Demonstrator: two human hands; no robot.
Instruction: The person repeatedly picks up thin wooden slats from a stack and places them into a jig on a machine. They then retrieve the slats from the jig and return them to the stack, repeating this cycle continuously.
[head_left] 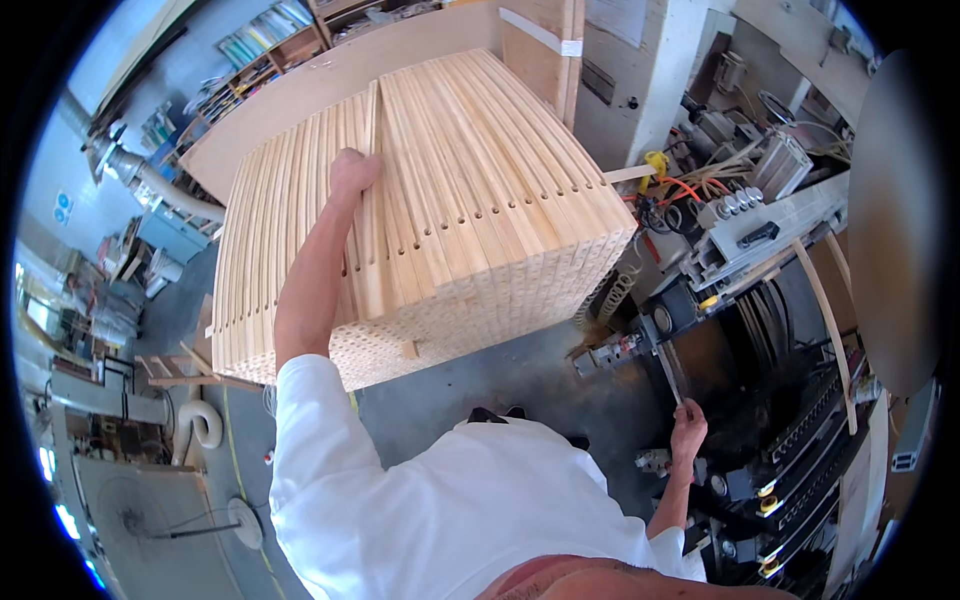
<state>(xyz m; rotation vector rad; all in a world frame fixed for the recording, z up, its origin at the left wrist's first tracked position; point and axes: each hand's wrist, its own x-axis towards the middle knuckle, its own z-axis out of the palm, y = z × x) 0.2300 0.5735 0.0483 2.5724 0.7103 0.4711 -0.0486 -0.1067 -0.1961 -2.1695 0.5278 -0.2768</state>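
A large stack of pale wooden slats (470,150) stands in front of me, with a row of small round holes near the slats' near ends. My left hand (355,172) is closed round one wooden slat (372,240) that lies on top, raised a little above its neighbours. Low on the right, beside the machine (730,340), my right hand (688,430) is closed on the near end of a narrow strip (672,372). That strip reaches toward the machine's metal parts; its material is hard to make out.
Orange and black hoses (680,190) and a coiled air hose (622,285) hang between stack and machine. A curved wooden strip (825,330) stands at the far right. On the left are a standing fan (240,522) and a grey duct (150,180). Shelves (275,60) are behind the stack.
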